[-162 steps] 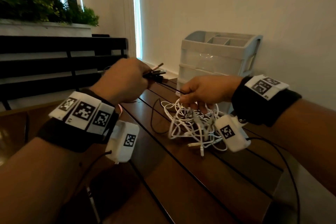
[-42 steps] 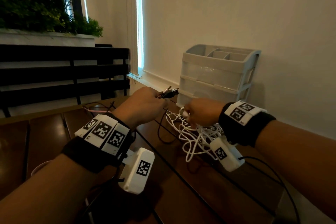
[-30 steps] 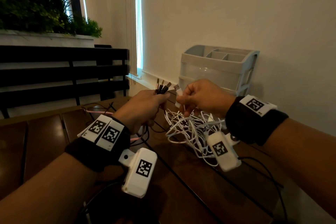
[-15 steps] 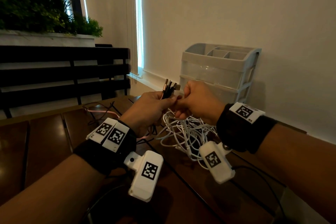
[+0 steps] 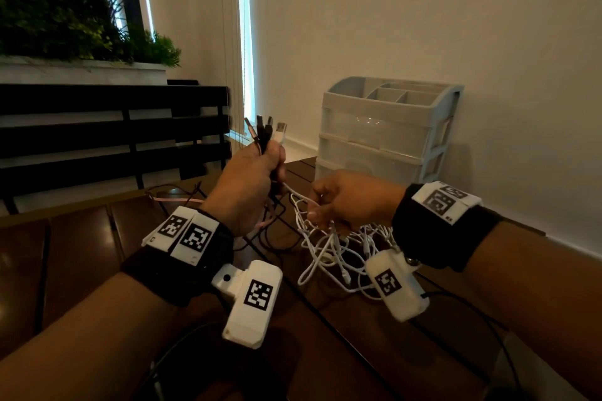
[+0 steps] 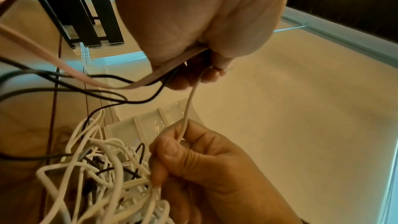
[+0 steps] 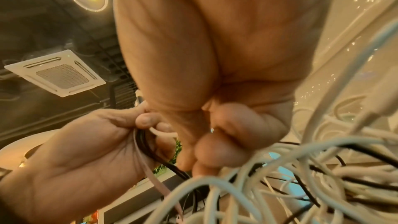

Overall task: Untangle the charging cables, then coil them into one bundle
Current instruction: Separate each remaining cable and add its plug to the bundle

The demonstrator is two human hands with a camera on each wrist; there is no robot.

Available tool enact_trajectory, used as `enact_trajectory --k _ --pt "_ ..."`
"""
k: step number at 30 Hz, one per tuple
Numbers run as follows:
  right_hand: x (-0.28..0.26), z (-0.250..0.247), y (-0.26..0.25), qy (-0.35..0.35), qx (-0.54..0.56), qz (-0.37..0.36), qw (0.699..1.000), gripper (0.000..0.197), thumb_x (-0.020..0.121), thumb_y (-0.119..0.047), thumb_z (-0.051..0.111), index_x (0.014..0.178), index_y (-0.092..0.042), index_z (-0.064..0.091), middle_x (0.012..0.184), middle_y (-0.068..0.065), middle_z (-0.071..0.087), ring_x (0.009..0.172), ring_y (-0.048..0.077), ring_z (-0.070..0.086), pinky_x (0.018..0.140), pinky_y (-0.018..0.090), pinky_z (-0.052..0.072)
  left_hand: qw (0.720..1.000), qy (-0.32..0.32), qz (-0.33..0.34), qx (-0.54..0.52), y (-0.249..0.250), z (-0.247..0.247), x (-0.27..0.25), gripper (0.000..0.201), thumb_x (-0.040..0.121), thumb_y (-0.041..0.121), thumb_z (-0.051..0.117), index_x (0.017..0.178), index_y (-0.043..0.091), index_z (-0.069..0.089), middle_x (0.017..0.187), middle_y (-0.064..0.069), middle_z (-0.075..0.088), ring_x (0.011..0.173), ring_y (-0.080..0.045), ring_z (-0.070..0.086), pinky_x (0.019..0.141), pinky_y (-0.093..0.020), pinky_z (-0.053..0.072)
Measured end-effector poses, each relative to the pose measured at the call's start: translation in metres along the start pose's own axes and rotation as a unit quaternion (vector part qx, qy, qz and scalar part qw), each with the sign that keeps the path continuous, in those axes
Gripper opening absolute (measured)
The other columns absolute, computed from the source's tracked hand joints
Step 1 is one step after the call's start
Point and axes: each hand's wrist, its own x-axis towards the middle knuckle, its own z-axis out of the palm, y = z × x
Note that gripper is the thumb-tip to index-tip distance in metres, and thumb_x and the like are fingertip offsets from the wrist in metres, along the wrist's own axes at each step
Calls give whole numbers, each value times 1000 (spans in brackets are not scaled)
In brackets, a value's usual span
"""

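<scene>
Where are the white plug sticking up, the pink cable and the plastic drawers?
white plug [image 5: 280, 131]: head view, on its metal tip.
pink cable [image 6: 64, 67]: left wrist view, on its flat middle stretch.
plastic drawers [image 5: 374, 153]: head view, on the middle drawer's front.

Several cable ends [image 5: 264, 135] stand upright in a cluster above the table: a pink flat one, two black ones and a white USB plug [image 5: 280, 131], their connectors pointing up. From them a single white cable [image 6: 188, 106] runs taut down to the white tangle [image 5: 338, 251], a loose heap of looped white cords with a few black strands woven through, lying on the wooden table [image 5: 81, 247]. Slack black cables [image 5: 277, 234] and the pink cable [image 5: 176, 200] trail leftward over the tabletop.
</scene>
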Motion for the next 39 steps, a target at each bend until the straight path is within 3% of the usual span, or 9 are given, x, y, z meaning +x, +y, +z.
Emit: enact_trajectory --k 4,7,11,17,21,24,29,35,39 --pt "-2 -10 0 -18 -80 4 997 10 92 -27 62 84 -20 63 69 -6 64 59 10 55 54 23 45 996 -20 22 -83 7 3 -2 29 105 25 35 81 13 46 51 5 33 44 -12 40 55 -33 49" --pt "-6 -15 -3 -22 -173 -11 985 10 92 -30 61 85 -23 61 78 -6 65 74 10 59 70 28 48 989 -7 121 83 12 1 -1 31 104 32 37 78 17 47 49 11 34 44 -9 30 49 -29 30" --pt "-8 -14 -11 9 -282 -60 957 10 87 -22 66 94 -22 60 88 -8 62 84 10 57 76 29 47 925 5 230 301 18 1 -4 33 98 40 48 69 25 40 60 11 38 52 -4 36 55 -24 33" --pt "-14 -4 11 -36 -178 -44 982 47 80 -18 75 120 -24 50 96 -12 53 77 6 55 47 9 43 989 38 135 50 28 -6 -1 36 100 33 49 67 21 41 48 3 28 39 -13 24 40 -22 27" --pt "-17 -14 26 24 -37 -59 997 34 82 -27 74 110 -27 56 95 -1 66 84 19 66 78 32 57 987 88 113 76 26 -18 5 35 99 36 49 69 19 42 43 7 32 33 -8 30 39 -19 30" --pt "-20 -22 35 81 -77 -76 991 23 75 -21 79 85 -19 58 90 0 65 86 21 62 83 47 53 989 111 89 35 28 -27 10 33 100 33 48 71 20 42 40 10 32 32 -6 30 38 -18 29" --pt "-24 -23 32 24 -173 -51 983 28 71 -35 80 73 -19 57 89 1 67 89 20 62 85 42 51 992 103 75 19 25 -26 11 36 100 34 48 69 20 38 40 11 30 33 -6 27 40 -20 28" --pt "-16 -18 8 -25 -84 -88 992 21 93 -31 58 111 -21 62 96 -4 73 80 8 70 84 30 54 994 67 87 17 23 -13 7 43 100 37 47 63 20 34 41 10 30 35 -9 28 43 -24 30" --pt "-6 -3 -3 -74 -175 -71 979 21 91 -29 62 107 -16 66 97 1 70 84 13 67 78 29 55 992 60 95 49 22 -8 4 41 100 36 46 66 18 37 43 6 30 35 -10 26 40 -20 29"
